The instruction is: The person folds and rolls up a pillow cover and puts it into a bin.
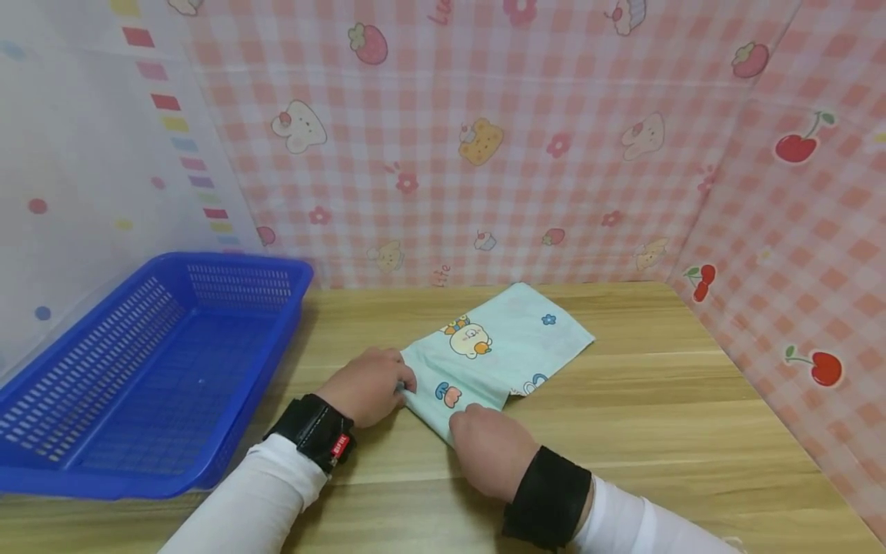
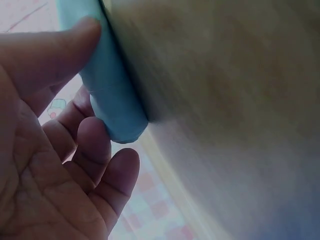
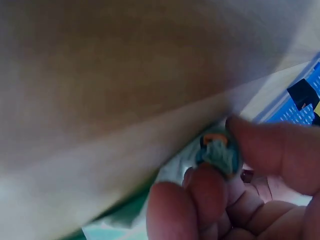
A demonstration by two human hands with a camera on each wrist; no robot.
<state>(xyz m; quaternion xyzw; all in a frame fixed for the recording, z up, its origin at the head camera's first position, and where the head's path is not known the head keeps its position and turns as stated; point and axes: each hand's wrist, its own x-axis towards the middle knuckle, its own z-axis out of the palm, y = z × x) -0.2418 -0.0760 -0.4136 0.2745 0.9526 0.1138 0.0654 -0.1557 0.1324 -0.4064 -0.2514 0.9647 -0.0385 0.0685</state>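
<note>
A mint-green cloth (image 1: pixel 533 331) printed with a cartoon bear and flowers lies slantwise on the wooden table, its near edge rolled over. My left hand (image 1: pixel 367 385) pinches the left end of that edge. In the left wrist view the rolled cloth (image 2: pixel 112 100) sits between thumb and fingers, and the last two fingers are bent beside its end. My right hand (image 1: pixel 491 450) grips the other end of the edge. There, in the right wrist view, the roll's end (image 3: pixel 220 155) shows between thumb and curled fingers. The cloth's far part lies flat.
A blue plastic basket (image 1: pixel 277 369) with slotted sides stands on the left of the table (image 1: pixel 664 431), close to my left forearm. Behind the table hangs a pink checked sheet (image 1: pixel 429 208), and another cherry-printed one (image 1: pixel 817 254) borders the right side.
</note>
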